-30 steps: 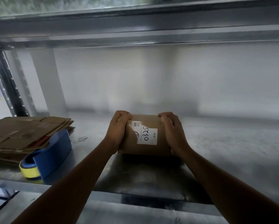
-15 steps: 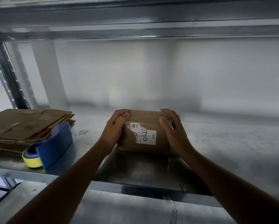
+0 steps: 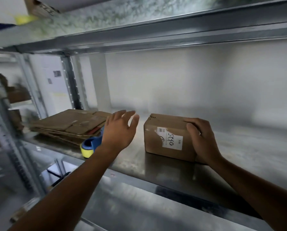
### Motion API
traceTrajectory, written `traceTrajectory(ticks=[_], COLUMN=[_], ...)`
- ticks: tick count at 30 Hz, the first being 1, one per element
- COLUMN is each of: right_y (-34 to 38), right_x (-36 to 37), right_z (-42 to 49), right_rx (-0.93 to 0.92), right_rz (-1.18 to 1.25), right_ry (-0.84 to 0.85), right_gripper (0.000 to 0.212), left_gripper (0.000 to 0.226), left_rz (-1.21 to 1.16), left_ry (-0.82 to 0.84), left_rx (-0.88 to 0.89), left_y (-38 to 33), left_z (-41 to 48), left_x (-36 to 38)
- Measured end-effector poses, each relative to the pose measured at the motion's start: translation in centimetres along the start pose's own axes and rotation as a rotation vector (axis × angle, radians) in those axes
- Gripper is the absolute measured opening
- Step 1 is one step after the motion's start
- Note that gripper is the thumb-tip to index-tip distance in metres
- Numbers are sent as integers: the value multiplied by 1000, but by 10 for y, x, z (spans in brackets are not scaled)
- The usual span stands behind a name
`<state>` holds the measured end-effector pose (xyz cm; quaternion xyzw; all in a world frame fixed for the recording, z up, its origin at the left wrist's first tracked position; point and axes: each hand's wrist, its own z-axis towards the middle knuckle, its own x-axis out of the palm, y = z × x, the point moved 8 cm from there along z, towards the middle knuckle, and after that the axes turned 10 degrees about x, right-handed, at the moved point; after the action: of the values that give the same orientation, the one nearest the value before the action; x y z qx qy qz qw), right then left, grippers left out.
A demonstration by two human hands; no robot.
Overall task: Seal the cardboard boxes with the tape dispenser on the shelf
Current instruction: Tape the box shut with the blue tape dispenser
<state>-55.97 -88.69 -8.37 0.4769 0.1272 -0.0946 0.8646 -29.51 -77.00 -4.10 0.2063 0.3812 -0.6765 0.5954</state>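
Cardboard box braced at one end, dispenser not yet taken.
Small and brown, the box (image 3: pixel 169 137) sits on the metal shelf (image 3: pixel 239 147), well right of the blue-and-yellow dispenser (image 3: pixel 91 143), which lies against a stack (image 3: pixel 69 124) of flattened cartons. The right hand (image 3: pixel 201 139) cups the box's right end, fingers curled over the top edge; the left hand (image 3: pixel 119 130) hovers spread and empty over the dispenser. The box is probably light, stiff at its edges, softer mid-panel, and apt to slide on smooth steel, so brace a corner. The dispenser looks like rigid plastic; grip its handle, mostly hidden here.
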Motion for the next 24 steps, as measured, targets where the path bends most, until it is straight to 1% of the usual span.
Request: traceTrajectory(ticks=[1, 3, 5, 6, 8, 10, 14, 17, 19, 24], right_y=[4, 14, 22, 25, 30, 31, 27, 28, 27, 28], right_x=[7, 21, 36, 43, 54, 61, 62, 61, 61, 61], right_z=[1, 1, 2, 2, 0, -2, -1, -1, 1, 2], right_rx=[-13, -42, -61, -67, -76, -65, -29, -41, -40, -41], right_rz=[1, 6, 14, 23, 39, 60, 88, 74, 69, 59], right_ry=[18, 47, 73, 84, 101, 103, 90, 91, 95, 120], right_gripper=[20, 28, 32, 33, 28, 26, 30, 30, 29, 32], left_gripper=[53, 59, 63, 64, 64, 62, 57, 63, 68, 77], left_rz=[88, 240, 368, 403, 399, 369, 511, 439, 452, 481], left_ry=[56, 161, 237, 268, 301, 293, 213, 242, 246, 171], left_rx=[-40, -122, -192, -223, -246, -219, -128, -181, -208, -233], left_y=[12, 35, 52, 60, 75, 82, 80, 83, 82, 90], left_z=[-5, -19, -32, -37, -46, -51, -46, -37, -31, -30], left_x=[-5, -11, -15, -16, -14, -13, -21, -13, -5, 1])
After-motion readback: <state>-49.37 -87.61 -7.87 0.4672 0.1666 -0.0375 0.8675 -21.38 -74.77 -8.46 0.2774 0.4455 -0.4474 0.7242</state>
